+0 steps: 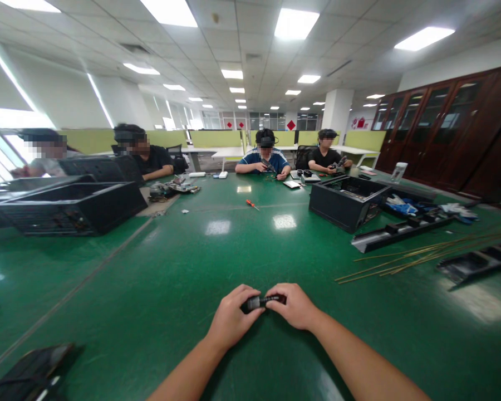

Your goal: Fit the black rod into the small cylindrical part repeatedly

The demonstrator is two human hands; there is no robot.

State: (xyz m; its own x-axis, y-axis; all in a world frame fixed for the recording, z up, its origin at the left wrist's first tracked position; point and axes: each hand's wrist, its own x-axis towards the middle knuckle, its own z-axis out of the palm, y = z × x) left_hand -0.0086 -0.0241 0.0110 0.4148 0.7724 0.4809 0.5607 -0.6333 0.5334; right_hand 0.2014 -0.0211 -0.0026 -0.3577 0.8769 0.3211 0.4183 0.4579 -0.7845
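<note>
Both my hands meet low in the middle of the green table (234, 250). My left hand (234, 318) and my right hand (294, 305) are closed, one at each end, on a small dark tool (262, 302) with a grey band, held level just above the table top. Its tip and most of its body are hidden by my fingers.
A black computer case (344, 201) stands at the right with black panels (401, 231) and thin brass rods (413, 259) beside it. More black cases (73, 207) stand at the left. A red screwdriver (253, 204) lies mid-table. Several people sit along the far side.
</note>
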